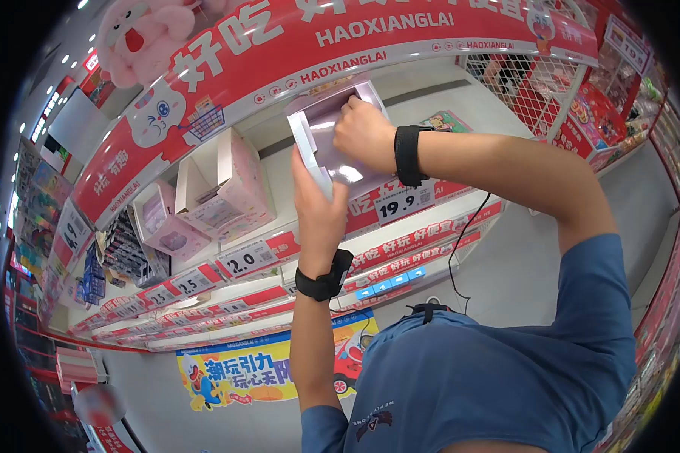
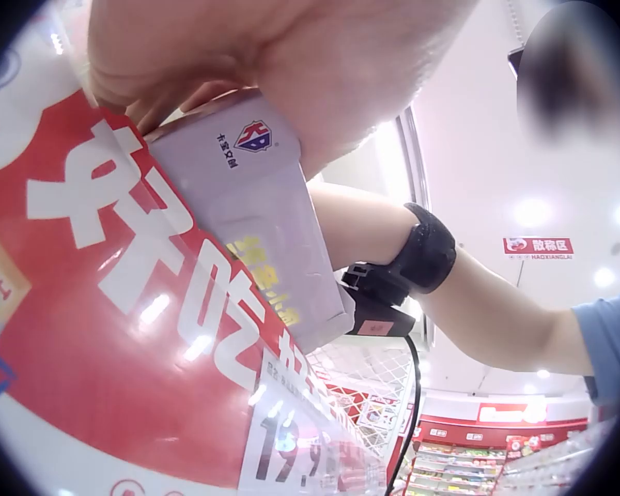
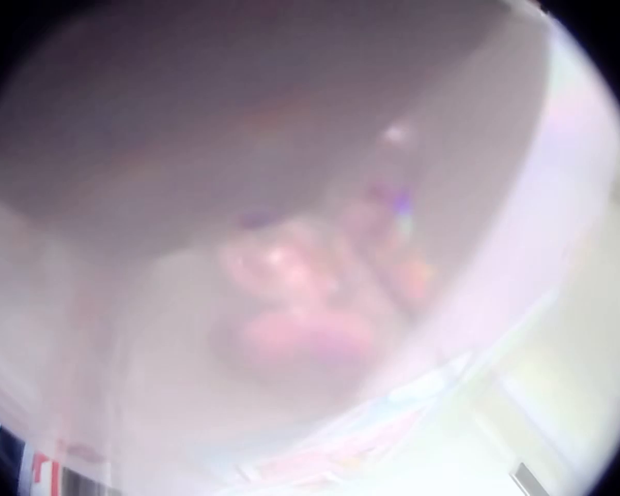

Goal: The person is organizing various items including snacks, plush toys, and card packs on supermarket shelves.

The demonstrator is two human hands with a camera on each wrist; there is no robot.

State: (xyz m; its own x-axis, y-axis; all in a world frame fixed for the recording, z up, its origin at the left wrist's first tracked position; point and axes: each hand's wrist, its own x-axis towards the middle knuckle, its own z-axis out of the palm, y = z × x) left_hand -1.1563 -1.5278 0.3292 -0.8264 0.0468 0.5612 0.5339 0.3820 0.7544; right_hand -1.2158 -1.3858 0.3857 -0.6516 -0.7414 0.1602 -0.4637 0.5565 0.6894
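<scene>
My left hand [image 1: 319,204] grips a pale lilac cardboard box [image 1: 323,124] from its near left side, tilted over the shelf front. The box is open toward me. Printed yellow characters and a blue-red logo mark its outer wall in the left wrist view. My right hand [image 1: 364,137] reaches into the box with bent fingers. The right wrist view is blurred: pinkish fingers [image 3: 289,264] show inside the box beside a shiny patch with purple and orange glints. I cannot tell whether those fingers hold anything.
Two opened pink display boxes, a large one [image 1: 230,185] and a smaller one [image 1: 166,226], stand on the shelf at left. A red-and-white sign [image 1: 310,53] curves across above. Price tags [image 1: 406,202] line the shelf edge. A black cable [image 1: 453,264] hangs beside the shelf.
</scene>
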